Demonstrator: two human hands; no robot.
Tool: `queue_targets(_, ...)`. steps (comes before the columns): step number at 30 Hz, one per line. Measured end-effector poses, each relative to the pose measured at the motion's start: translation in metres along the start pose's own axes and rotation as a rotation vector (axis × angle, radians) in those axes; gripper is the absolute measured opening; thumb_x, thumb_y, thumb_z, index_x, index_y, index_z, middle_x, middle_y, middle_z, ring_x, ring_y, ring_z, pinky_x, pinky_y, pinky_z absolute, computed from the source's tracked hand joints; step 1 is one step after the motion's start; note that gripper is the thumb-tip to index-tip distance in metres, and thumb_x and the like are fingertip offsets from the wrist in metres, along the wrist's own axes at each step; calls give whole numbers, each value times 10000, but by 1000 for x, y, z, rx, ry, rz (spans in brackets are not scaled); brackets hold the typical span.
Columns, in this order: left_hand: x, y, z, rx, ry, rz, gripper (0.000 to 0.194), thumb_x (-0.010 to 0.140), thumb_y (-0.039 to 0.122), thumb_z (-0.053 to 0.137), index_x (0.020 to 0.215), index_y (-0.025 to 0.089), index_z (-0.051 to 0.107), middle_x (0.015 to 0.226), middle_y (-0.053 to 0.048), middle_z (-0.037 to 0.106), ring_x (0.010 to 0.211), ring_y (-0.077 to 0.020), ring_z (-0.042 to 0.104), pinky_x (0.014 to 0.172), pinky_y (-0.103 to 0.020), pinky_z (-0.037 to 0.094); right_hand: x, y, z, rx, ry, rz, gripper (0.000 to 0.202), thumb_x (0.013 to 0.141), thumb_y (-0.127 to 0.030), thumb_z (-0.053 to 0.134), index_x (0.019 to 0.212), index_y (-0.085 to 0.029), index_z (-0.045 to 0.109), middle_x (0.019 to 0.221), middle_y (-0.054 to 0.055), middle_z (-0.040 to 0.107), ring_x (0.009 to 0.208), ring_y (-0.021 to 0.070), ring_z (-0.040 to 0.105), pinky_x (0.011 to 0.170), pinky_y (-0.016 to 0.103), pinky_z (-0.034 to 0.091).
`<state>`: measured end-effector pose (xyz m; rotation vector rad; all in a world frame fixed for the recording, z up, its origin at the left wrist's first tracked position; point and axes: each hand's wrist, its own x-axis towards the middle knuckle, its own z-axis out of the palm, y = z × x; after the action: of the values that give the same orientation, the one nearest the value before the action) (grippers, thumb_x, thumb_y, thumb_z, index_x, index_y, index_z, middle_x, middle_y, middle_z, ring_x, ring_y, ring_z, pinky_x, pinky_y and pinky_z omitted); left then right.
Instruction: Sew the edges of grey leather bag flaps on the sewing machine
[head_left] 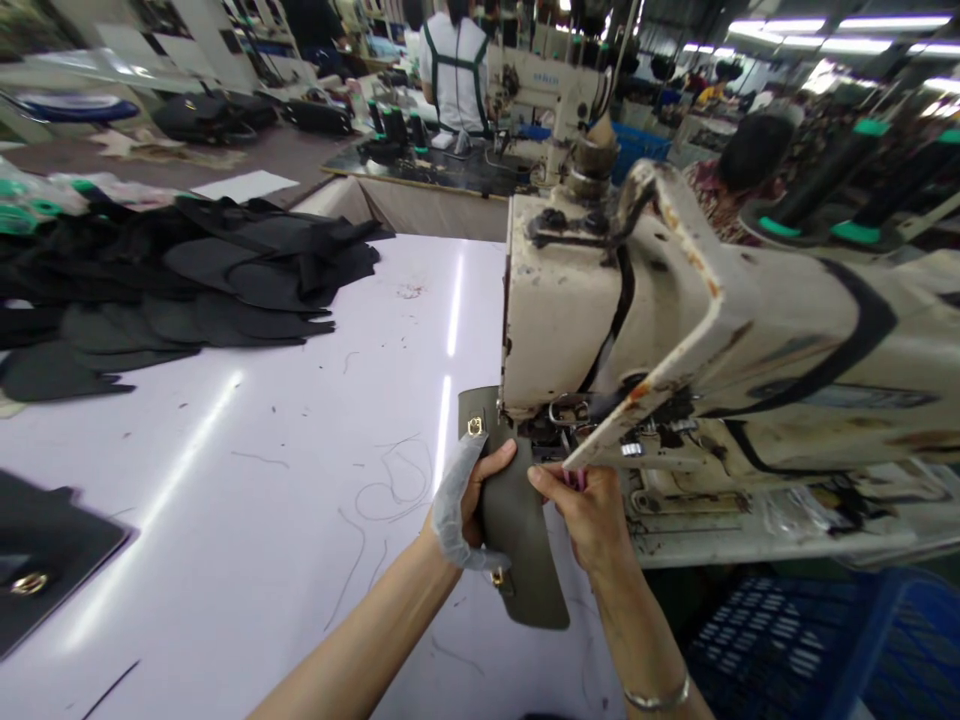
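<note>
two bare hands hold one olive panel point(521, 530) over the pale tabletop point(300, 500), with its upper end beside and partly behind the head of the sewing machine point(577, 310). the left hand point(480, 485) is closed around the panel's left side, thumb on its face, reaching in beneath the curved handle point(451, 500), which is wrapped in cloudy film and joined to the panel near two gold-coloured fittings point(475, 427). the right hand point(592, 500) pinches narrowly at the panel's right edge; something pink point(576, 478) shows among its fingers, possibly a small tool's grip, though it is mostly hidden.

at the lower right, below the machine's bed, is a blue basket point(874, 640) with slotted walls; its contents are too dark to tell. behind the machine is a blue crate point(641, 142), its contents unclear. crumpled clear plastic point(795, 515) lies on the machine's bed. more clear plastic point(56, 190) sits at the far left around green-ended spools point(34, 215), beside a heap of dark cut pieces point(240, 250). a black panel point(56, 550) with a gold-coloured ring lies nearer.
</note>
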<state>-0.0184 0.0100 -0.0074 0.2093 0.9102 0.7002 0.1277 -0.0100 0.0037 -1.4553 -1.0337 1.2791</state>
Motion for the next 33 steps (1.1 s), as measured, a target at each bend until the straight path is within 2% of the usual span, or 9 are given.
queue_targets(4,5,5,0,-51,-8,0,439,758,465,769,1044,137,713,901,-136,782,976,-328,731,831,-408,604,7,2,2,-68,59,-46,192,726,-320,763,649,-147,732,533,-22,525,522,109,434,495,227,321)
queue_targets(8,6,7,-2,-22,-26,65,424,761,450,780,1045,141,726,910,-135,783,925,-316,743,789,-392,620,12,5,3,-107,86,-98,175,750,-306,753,703,-138,752,641,16,637,603,141,531,554,237,387)
queue_targets(13,0,4,-6,15,-41,122,400,762,351,804,1091,142,716,940,-134,781,772,-265,746,721,-379,632,13,6,-3,-130,9,-103,178,771,-303,747,694,-143,731,632,2,642,612,140,551,606,240,429)
queue_targets(17,0,3,-7,17,-49,119,434,759,366,805,1109,130,705,907,-141,776,692,-239,728,662,-367,630,12,6,-8,-136,-40,-90,170,781,-317,746,791,-149,765,744,26,723,701,176,640,655,250,476)
queue_targets(19,2,3,-9,39,-42,123,474,749,382,814,1135,135,694,917,-144,773,705,-242,730,675,-374,630,12,5,-11,-199,-31,-100,214,790,-353,743,840,-149,782,782,46,751,735,204,680,669,265,497)
queue_targets(23,6,3,-16,88,23,118,506,725,409,834,1140,161,687,915,-135,771,742,-254,734,727,-409,631,9,1,-13,-418,-15,-197,258,839,-398,699,816,-159,795,759,70,765,717,232,717,677,293,516)
queue_targets(28,10,3,-21,80,29,77,472,711,423,843,1090,184,695,948,-111,767,772,-257,733,760,-430,627,5,-5,-11,-455,41,-229,193,826,-360,724,900,-205,809,940,85,791,891,257,748,792,302,541)
queue_targets(33,11,5,-19,112,75,48,554,689,428,858,1154,190,675,968,-102,762,812,-257,729,767,-403,619,8,-7,-11,-568,33,-305,194,851,-343,683,792,-194,793,824,76,774,783,228,719,765,290,514)
